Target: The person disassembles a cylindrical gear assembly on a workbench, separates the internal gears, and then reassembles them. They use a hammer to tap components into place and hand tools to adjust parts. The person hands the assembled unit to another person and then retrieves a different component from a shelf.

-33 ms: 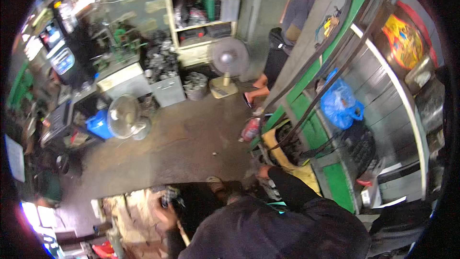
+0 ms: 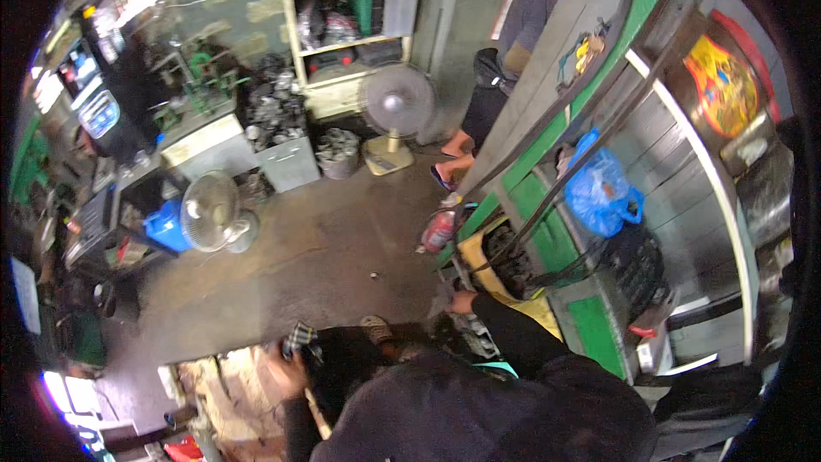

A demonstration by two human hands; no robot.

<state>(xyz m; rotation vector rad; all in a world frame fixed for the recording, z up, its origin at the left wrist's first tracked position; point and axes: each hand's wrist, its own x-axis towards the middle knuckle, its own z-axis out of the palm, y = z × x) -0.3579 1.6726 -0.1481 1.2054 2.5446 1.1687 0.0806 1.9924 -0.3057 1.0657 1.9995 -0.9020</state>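
Above the left end of a worn, pale wooden bench top (image 2: 227, 385), my left hand (image 2: 287, 375) is curled with its fingers closed around a small dark thing that I cannot make out. A black-and-white checked cloth (image 2: 301, 336) shows just beyond those fingers. My right hand (image 2: 463, 302) reaches out at the end of a dark sleeve, beside the yellow container (image 2: 481, 258). Its fingers are bent against a greyish piece (image 2: 441, 299) too small to name. My dark-clothed body covers much of the space between the two hands.
Two fans, a nearer one (image 2: 211, 210) and a farther one (image 2: 396, 101), stand on the floor. Behind are a cream shelf (image 2: 318, 83) and a grey bin (image 2: 288, 164) of metal parts. A blue plastic bag (image 2: 603, 186) lies right. Another person (image 2: 523, 21) stands at the back.
The view has swung slightly, so the surroundings sit a little farther left. My left hand and the checked cloth appear slightly higher; my right hand stays beside the yellow container.
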